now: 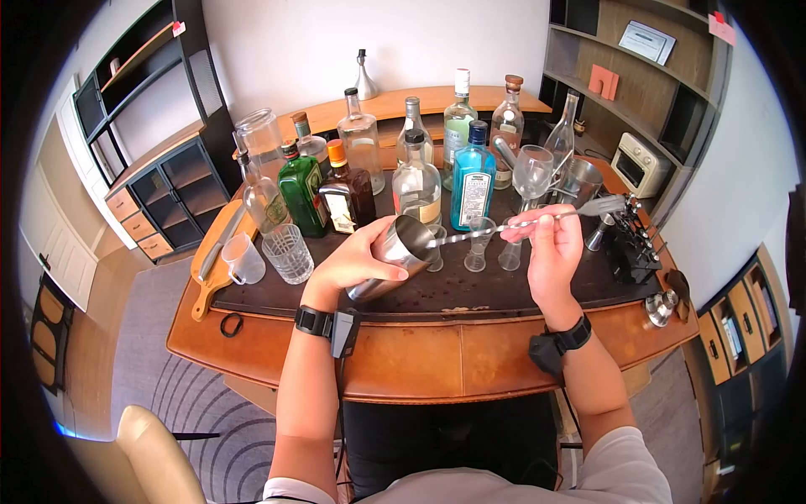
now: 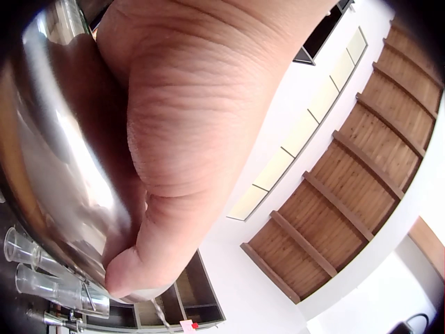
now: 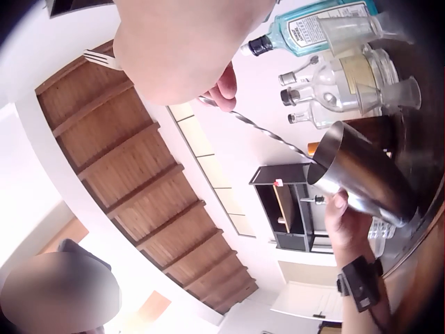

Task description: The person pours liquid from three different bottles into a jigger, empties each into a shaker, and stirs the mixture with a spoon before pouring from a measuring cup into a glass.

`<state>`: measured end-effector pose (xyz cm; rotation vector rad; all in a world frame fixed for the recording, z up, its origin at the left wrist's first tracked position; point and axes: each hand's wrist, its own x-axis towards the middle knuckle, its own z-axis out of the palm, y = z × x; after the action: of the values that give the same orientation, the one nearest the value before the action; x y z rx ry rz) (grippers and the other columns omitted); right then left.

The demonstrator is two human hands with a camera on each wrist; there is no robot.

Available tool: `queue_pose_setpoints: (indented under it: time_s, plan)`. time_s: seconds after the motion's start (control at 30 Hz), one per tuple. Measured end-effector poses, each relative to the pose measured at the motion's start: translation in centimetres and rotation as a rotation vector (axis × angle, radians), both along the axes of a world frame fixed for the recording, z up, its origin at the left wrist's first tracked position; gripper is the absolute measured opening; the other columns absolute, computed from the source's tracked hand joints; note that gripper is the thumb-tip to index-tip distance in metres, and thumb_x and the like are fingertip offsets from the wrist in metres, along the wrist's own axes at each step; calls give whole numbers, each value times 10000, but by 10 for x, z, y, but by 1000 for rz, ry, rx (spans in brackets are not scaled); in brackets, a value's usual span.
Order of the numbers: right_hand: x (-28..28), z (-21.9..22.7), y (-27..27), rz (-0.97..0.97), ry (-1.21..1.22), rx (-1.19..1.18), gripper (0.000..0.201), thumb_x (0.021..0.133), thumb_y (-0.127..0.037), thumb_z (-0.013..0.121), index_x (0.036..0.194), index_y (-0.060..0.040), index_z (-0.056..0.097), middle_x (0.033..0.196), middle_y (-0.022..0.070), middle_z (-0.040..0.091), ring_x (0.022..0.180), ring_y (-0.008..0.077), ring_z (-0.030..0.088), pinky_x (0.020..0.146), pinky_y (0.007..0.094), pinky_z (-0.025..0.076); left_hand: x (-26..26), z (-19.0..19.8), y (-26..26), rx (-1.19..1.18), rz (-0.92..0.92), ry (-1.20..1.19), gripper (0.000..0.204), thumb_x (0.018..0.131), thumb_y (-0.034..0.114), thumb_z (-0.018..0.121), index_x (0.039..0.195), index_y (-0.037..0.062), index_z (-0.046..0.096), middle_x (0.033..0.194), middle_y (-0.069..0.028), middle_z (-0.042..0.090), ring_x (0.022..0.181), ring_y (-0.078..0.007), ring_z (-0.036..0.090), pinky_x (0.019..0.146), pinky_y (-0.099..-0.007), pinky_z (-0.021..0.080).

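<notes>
My left hand [image 1: 346, 262] grips a metal shaker tin [image 1: 393, 262] round its side, tilted with its mouth toward the right. The thumb lies along the tin's wall, close up in the left wrist view. In my right hand [image 1: 554, 256] a twisted bar spoon [image 1: 457, 238] is pinched between thumb and fingers. Its fork end [image 1: 600, 207] sticks out past the hand to the right, and its other end reaches inside the tin, hidden by the wall. The right wrist view shows the twisted shaft [image 3: 268, 133] slanting into the tin's mouth [image 3: 327, 153].
Behind the tin stand several bottles, among them a blue bottle [image 1: 473, 185] and a green bottle [image 1: 303, 193]. Small glasses [image 1: 476, 248] sit just beyond the hands. At left are a cut-glass tumbler [image 1: 288, 254], a clear cup [image 1: 243, 259] and a wooden board [image 1: 201, 290] with a knife [image 1: 220, 244].
</notes>
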<state>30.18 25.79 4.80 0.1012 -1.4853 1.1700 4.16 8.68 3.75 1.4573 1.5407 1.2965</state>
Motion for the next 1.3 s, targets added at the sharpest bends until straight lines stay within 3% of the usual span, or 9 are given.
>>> queue_pose_setpoints:
  time_s: [0.13, 0.7, 1.03, 1.2, 1.3]
  plan:
    - [-1, 0, 0, -12, -3, -23, 190, 1123, -186, 469, 1081, -2, 484, 953, 184, 698, 769, 234, 735, 704, 334, 611, 1, 0, 0, 8, -11, -36, 942, 632, 186, 939, 1455, 0, 521, 1339, -57, 627, 1231, -177, 549, 1122, -308, 380]
    - [-2, -3, 2, 25, 9, -76, 164, 1124, -163, 458, 1089, -9, 499, 950, 172, 696, 767, 226, 735, 698, 332, 609, 4, 5, -2, 3, -10, -34, 987, 639, 180, 930, 1497, -10, 482, 1364, -73, 621, 1236, -168, 559, 1105, -306, 413]
    - [2, 8, 29, -58, 58, -382, 192, 1119, -205, 489, 1088, -17, 513, 923, 160, 694, 743, 236, 733, 682, 323, 598, 0, 3, -1, 41, -31, -37, 944, 646, 164, 930, 1475, -9, 512, 1337, -54, 617, 1225, -156, 545, 1106, -291, 387]
    - [44, 49, 59, -119, 211, -303, 199, 1109, -234, 523, 1067, -39, 533, 897, 142, 686, 738, 224, 712, 682, 321, 588, -2, 1, -1, 55, -38, -89, 932, 645, 143, 930, 1473, 12, 523, 1341, -45, 621, 1236, -159, 548, 1105, -298, 391]
    - [98, 90, 88, -326, 253, -191, 233, 1105, -239, 534, 1091, -7, 545, 912, 151, 691, 742, 228, 712, 689, 318, 594, 1, 5, -3, 60, -52, -118, 883, 646, 145, 926, 1435, 19, 547, 1294, -42, 641, 1192, -159, 574, 1075, -298, 416]
